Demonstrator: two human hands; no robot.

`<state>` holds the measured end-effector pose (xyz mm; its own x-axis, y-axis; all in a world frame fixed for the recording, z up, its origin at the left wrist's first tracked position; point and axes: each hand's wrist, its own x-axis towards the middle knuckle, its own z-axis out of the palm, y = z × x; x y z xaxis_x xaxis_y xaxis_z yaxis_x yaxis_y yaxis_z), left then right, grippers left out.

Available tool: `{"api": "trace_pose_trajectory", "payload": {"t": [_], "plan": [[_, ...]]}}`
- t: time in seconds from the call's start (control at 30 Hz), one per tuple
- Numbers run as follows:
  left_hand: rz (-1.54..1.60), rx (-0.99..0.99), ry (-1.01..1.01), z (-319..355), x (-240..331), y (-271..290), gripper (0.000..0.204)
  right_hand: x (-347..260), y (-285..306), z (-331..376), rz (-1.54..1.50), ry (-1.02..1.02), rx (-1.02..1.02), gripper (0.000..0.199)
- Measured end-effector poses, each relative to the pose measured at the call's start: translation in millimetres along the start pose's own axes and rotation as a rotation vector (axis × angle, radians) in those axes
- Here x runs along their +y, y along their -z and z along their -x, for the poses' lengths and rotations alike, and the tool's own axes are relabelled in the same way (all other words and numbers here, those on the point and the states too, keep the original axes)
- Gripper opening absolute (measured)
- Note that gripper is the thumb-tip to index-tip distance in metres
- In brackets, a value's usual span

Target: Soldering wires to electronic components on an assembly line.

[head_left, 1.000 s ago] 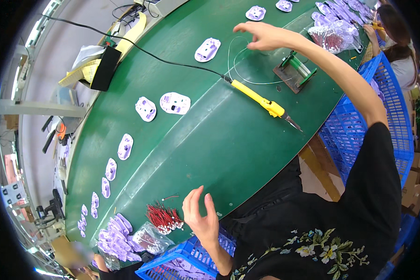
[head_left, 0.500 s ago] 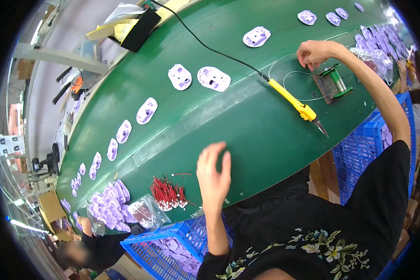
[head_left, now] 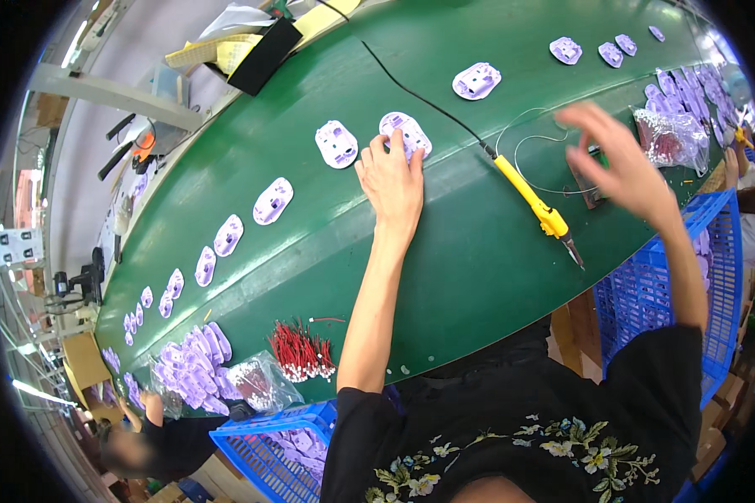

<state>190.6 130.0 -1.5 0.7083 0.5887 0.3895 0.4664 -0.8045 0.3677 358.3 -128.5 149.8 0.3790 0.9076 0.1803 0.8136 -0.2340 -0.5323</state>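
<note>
My left hand (head_left: pixel 392 189) reaches to the middle of the green table, its thumb and fingers on the near part of a lilac plastic shell (head_left: pixel 411 127). Part of that shell is hidden beneath the fingers. My right hand (head_left: pixel 617 163), slightly smeared by motion, is raised with its fingers apart and nothing visible in them. It covers most of the solder wire spool stand (head_left: pixel 593 198). Loops of thin solder wire (head_left: pixel 517 151) lie left of this hand. Between my hands, a yellow soldering iron (head_left: pixel 528 194) rests with its dark tip toward me.
More lilac shells (head_left: pixel 336 144) stand in a curved row along the table (head_left: pixel 478 277). Red wires with white connectors (head_left: pixel 300 352) lie in a bunch at the near left, beside piled shells (head_left: pixel 189 369). Blue crates (head_left: pixel 637 293) flank me. Other people work at both ends.
My left hand has moved forward from above the near table onto a lilac shell. My right hand has left the solder wire and come nearer to me, its fingers spreading.
</note>
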Motion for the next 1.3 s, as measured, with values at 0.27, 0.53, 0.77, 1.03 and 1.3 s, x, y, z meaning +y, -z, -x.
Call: {"api": "trace_pose_trajectory", "payload": {"t": [0.27, 0.53, 0.77, 1.03, 1.3], "plan": [[-0.032, 0.125, -0.107, 11.0, 18.7, 17.2, 0.047, -108.7, -129.8, 180.5, -0.668, -0.528, 0.120, 0.016], [-0.162, -0.024, -0.043, 138.0, 23.8, 98.7, 0.043, -107.1, -229.8, 159.4, -0.425, -0.042, 0.390, 0.012], [-0.342, -0.198, -0.015, 178.7, 63.8, 118.0, 0.045, -112.1, -243.7, 163.6, -0.252, 0.033, 0.326, 0.022], [-0.333, -0.238, 0.147, 201.1, 61.9, 94.3, 0.046, -114.6, -204.3, 180.4, -0.540, 0.002, 0.196, 0.019], [-0.535, -0.572, 0.215, 287.0, 72.6, 144.0, 0.057, -108.7, -6.1, 353.2, -0.598, -0.485, 0.309, 0.024]]}}
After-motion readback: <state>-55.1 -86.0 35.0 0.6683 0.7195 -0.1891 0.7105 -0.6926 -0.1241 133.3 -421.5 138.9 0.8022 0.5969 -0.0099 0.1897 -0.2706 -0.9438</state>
